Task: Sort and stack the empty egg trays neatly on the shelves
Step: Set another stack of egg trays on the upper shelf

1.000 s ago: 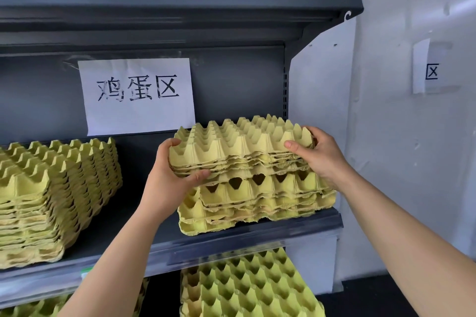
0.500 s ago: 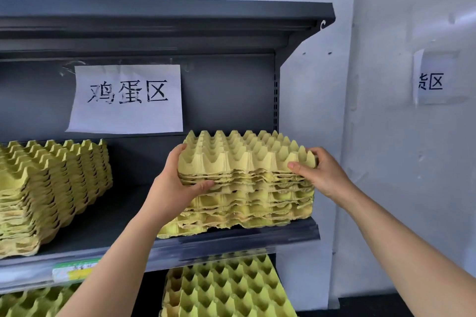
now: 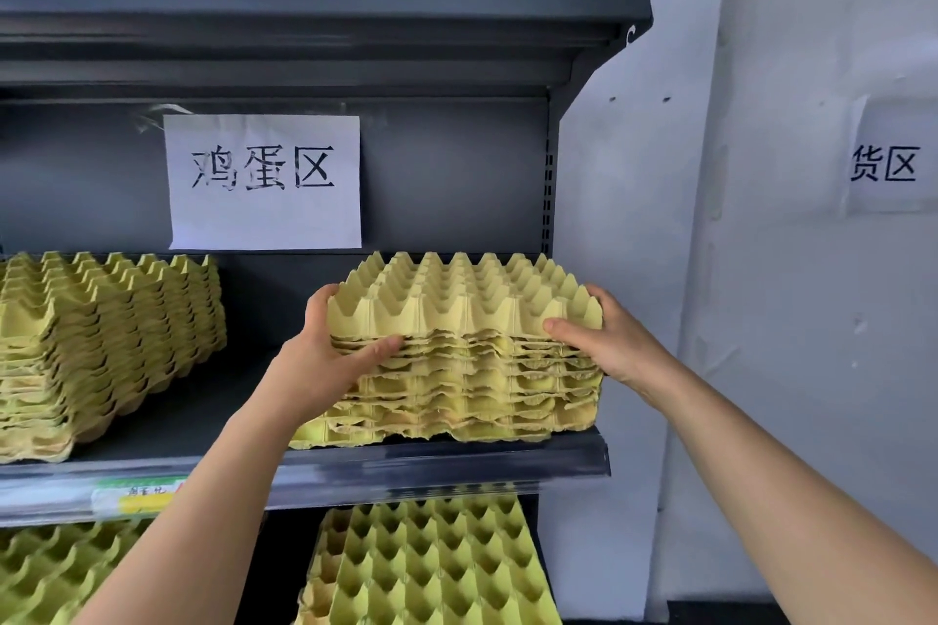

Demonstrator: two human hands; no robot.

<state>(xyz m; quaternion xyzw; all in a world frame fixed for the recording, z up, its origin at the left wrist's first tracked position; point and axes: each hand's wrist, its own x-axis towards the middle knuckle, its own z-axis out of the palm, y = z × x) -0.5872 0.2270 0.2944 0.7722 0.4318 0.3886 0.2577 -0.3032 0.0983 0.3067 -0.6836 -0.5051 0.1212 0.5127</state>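
Grey metal shelving point(image 3: 553, 178) stands against a white wall point(image 3: 634, 244). Nearest the camera, two bare forearms reach up and forward from the bottom edge. Below them, on the lower shelf, yellow egg trays lie cup-side up: one pile at the right point(image 3: 431, 568) and another at the left point(image 3: 51, 568).

Just above runs the front lip of the middle shelf point(image 3: 457, 464), with a green and yellow price label point(image 3: 137, 497) in its strip toward the left.

The left hand point(image 3: 325, 360) grasps the left front corner of the right-hand stack of egg trays point(image 3: 472, 371). Its thumb lies across the front edges and its fingers curl round the side. The right hand point(image 3: 604, 340) grasps the right front corner of the same stack, thumb on the front and fingers wrapped behind the corner. Both hands sit on the upper trays. The stack rests on the right end of the middle shelf, close to the lip, and its lowest trays jut slightly to the left.

Well apart, at the left of that shelf, sits a second stack of egg trays point(image 3: 101, 345), cut off by the frame edge.

Farther back, a white paper sign point(image 3: 264, 183) with black characters is taped to the grey back panel, under the top shelf point(image 3: 325, 15). Off to the right, another paper sign point(image 3: 888, 162) hangs on the wall.
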